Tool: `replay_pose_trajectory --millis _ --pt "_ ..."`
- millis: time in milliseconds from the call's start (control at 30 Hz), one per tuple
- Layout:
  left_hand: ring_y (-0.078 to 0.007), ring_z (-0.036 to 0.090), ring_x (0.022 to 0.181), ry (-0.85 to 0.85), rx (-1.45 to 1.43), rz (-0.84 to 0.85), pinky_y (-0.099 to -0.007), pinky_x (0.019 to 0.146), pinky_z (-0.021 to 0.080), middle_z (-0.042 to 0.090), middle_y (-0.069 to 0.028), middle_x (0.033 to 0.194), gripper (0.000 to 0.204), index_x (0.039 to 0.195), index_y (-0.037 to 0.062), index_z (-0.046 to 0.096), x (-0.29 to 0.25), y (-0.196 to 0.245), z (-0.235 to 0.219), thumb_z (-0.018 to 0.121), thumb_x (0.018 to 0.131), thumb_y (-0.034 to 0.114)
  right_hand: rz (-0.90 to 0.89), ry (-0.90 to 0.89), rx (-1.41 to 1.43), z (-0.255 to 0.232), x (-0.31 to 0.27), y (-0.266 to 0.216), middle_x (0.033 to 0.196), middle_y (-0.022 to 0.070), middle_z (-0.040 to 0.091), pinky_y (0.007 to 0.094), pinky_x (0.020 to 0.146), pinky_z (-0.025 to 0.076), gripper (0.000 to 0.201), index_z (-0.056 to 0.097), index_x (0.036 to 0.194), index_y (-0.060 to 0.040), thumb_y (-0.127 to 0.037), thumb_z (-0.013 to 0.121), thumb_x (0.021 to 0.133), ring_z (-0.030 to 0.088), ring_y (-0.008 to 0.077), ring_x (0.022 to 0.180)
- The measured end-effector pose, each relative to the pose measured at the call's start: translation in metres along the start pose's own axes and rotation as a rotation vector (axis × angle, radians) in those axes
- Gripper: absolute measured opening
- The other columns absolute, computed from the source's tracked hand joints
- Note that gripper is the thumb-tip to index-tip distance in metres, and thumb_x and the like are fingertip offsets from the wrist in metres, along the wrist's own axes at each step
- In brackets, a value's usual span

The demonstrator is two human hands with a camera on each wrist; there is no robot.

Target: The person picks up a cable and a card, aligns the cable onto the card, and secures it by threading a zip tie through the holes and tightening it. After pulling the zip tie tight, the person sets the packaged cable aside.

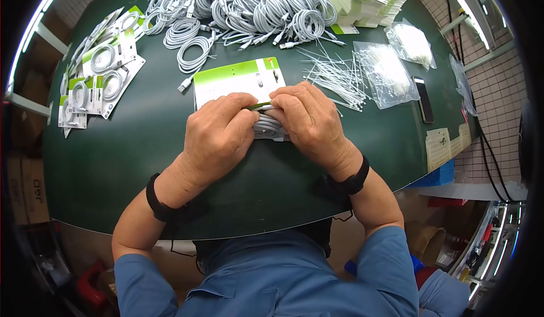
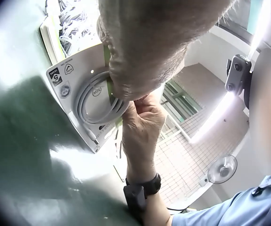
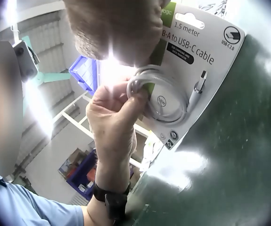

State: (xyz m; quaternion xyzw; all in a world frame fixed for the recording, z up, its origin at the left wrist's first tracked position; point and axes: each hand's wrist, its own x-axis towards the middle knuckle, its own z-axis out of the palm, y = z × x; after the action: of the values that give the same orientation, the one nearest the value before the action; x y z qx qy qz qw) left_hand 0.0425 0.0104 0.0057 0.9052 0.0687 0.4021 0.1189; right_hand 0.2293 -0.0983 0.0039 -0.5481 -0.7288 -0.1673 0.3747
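A coiled white USB cable (image 1: 266,126) is held between the two hands in front of the body. My left hand (image 1: 220,132) pinches it from the left, with thumb and bent forefinger at the coil (image 3: 178,101). From the right, my right hand (image 1: 309,121) pinches the same coil, its fingertips close to the left ones. Behind the coil is a white and green packaging card (image 3: 206,44), printed "USB-C cable", with a cable plug showing on its face. In the head view, the card's green top (image 1: 232,70) lies beyond the fingers; the knuckles hide part of it.
A large heap of coiled cables (image 1: 243,11) is at the back, beside stacked green-white cards (image 1: 362,2). Carded cables (image 1: 102,62) lie at left. Loose white cable ties (image 1: 337,76), clear bags of ties (image 1: 385,73) and a phone (image 1: 423,98) lie at right.
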Motion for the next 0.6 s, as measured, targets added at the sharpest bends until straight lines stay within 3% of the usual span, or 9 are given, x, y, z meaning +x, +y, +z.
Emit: replay_pose_trajectory --millis 200,433,600 --pt "-0.0255 0.067 0.077 -0.064 0.111 -0.036 -0.0388 0.070 0.054 0.068 -0.0056 0.099 0.014 0.084 0.0053 0.065 0.004 0.007 -0.005 0.073 0.074 0.001 0.049 0.033 -0.090 -0.003 0.004 -0.011 0.098 0.0082 0.073 0.0376 0.067 0.054 0.022 0.063 0.093 -0.0044 -0.003 0.082 0.082 0.068 0.0270 0.079" --pt "-0.0259 0.067 0.079 -0.015 0.084 -0.035 -0.0390 0.070 0.054 0.068 -0.0059 0.100 0.019 0.090 0.0048 0.067 0.002 0.003 0.001 0.072 0.073 -0.001 0.185 -0.058 0.111 -0.010 0.003 -0.008 0.097 0.0067 0.074 0.0398 0.077 0.051 0.021 0.063 0.091 -0.0054 -0.001 0.081 0.082 0.066 0.0275 0.082" --pt "-0.0258 0.069 0.082 0.015 0.002 -0.085 -0.0380 0.070 0.055 0.069 -0.0062 0.101 0.026 0.097 0.0048 0.069 0.001 0.003 0.004 0.073 0.072 -0.003 0.129 -0.034 0.010 -0.011 0.002 -0.013 0.098 0.0080 0.073 0.0421 0.081 0.050 0.020 0.062 0.090 -0.0048 0.000 0.080 0.083 0.065 0.0289 0.084"
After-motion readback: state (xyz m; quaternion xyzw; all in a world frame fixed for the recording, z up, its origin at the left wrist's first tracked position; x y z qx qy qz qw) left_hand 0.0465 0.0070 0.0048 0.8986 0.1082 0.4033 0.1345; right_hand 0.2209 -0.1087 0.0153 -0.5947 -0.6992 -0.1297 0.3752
